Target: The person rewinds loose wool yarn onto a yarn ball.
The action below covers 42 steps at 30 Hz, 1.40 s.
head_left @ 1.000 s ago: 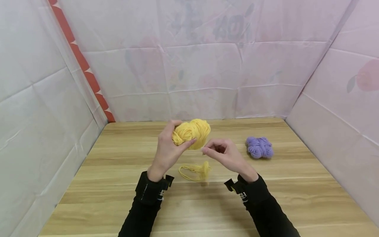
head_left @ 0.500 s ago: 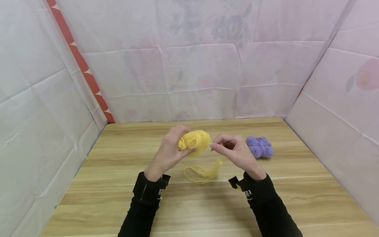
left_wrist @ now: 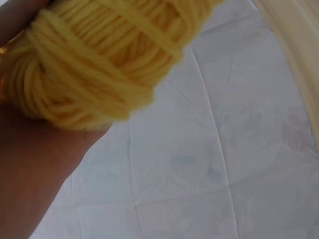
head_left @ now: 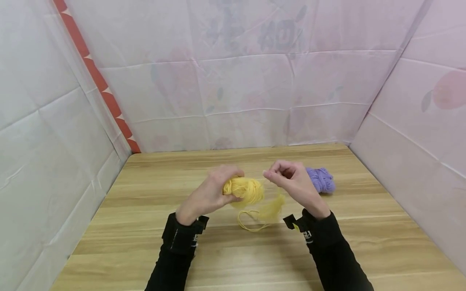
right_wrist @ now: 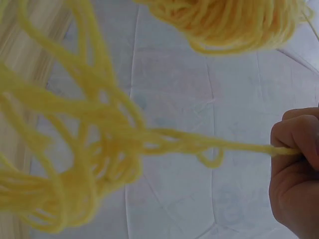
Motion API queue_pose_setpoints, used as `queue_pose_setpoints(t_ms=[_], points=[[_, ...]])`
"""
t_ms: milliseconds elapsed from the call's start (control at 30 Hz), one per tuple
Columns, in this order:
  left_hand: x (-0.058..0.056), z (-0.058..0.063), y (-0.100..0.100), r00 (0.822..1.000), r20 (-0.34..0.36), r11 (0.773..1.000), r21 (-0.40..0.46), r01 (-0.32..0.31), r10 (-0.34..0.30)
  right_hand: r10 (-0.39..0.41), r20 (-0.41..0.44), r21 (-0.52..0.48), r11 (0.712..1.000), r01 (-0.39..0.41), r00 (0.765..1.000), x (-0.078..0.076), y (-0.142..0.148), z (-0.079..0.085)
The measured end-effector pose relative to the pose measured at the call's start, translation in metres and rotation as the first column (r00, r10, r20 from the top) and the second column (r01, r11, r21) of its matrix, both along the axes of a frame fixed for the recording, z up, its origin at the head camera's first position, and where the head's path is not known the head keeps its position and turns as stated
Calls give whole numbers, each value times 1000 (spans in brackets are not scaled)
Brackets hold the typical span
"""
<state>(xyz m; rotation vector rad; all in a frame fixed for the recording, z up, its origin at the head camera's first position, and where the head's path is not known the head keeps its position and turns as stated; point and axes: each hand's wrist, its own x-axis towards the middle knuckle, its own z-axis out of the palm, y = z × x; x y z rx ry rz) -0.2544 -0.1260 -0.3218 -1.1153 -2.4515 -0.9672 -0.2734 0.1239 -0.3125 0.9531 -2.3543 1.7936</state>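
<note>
Over the table, midway between its side edges, the left hand curls its fingers round a yellow yarn ball; the right hand pinches a strand of a loose tangle, which a hard tug could knot.

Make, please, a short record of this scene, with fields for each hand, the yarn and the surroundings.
Left hand: grips the yellow yarn ball
Right hand: pinches a yellow strand
Loose yarn: tangled yellow loops, joined to that strand; whether they touch the table is unclear
Other yarn: purple skein, on the table, partly hidden by the right hand in the head view
Table surface: light wood grain
Surroundings: pale sheets behind the table and at both sides
</note>
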Motion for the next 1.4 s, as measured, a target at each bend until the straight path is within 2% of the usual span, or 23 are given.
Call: queue_pose_setpoints(t_ms=[100, 167, 233, 333, 433, 500, 533, 600, 633, 667, 767, 833, 867, 933, 1000, 1067, 1200, 1300, 1333, 1400], points=[[1, 1, -1, 995, 49, 996, -10, 84, -83, -32, 9, 3, 999, 32, 999, -2, 0, -2], [2, 2, -3, 984, 104, 989, 15, 145, -146, -52, 13, 4, 999, 52, 999, -4, 0, -4], [4, 3, -4, 965, 155, 977, 61, 206, -214, -67, 17, 2, 998, 67, 998, -6, -1, -6], [6, 6, -8, 923, 232, 946, 179, 270, -308, -72, 11, 2, 997, 72, 997, -9, -5, -9], [10, 9, -14, 880, 297, 903, 336, 267, -370, -49, 2, 9, 999, 49, 999, -12, -11, -14], [13, 11, -17, 862, 333, 869, 447, 211, -381, -14, 5, 9, 1000, 14, 1000, -14, -16, -18], [14, 12, -19, 857, 345, 846, 505, 173, -382, 2, 14, 9, 1000, -2, 1000, -15, -18, -20], [16, 15, -21, 844, 360, 777, 621, 102, -398, 40, 34, 6, 999, -40, 999, -16, -21, -23], [17, 16, -22, 838, 361, 734, 676, 66, -409, 61, 45, 2, 998, -62, 997, -16, -22, -24], [17, 17, -23, 836, 352, 684, 729, 37, -421, 79, 54, 0, 997, -79, 995, -17, -23, -25], [15, 18, -24, 832, 276, 501, 866, 2, -482, 121, 59, 17, 992, -122, 991, -18, -23, -28], [12, 18, -24, 842, 203, 377, 926, 1, -500, 147, 62, 44, 988, -150, 987, -18, -22, -29], [11, 18, -25, 851, 167, 326, 945, 5, -497, 157, 65, 64, 985, -161, 985, -19, -21, -29], [9, 18, -26, 872, 113, 238, 971, 4, -476, 185, 85, 107, 975, -193, 979, -21, -19, -30], [7, 18, -28, 900, 90, 168, 986, -19, -427, 218, 116, 163, 958, -235, 969, -25, -17, -31], [6, 19, -31, 924, 83, 102, 994, -48, -374, 272, 143, 226, 927, -299, 952, -31, -15, -34], [2, 20, -40, 968, 85, -26, 995, -93, -238, 387, 224, 336, 831, -443, 895, -44, -5, -43], [1, 21, -48, 985, 97, -114, 987, -114, -140, 401, 327, 391, 767, -509, 855, -55, 8, -52], [1, 22, -50, 988, 98, -150, 982, -116, -117, 386, 363, 408, 753, -517, 848, -58, 14, -55], [0, 23, -56, 992, 101, -208, 971, -115, -75, 337, 420, 448, 730, -516, 843, -65, 26, -61]])
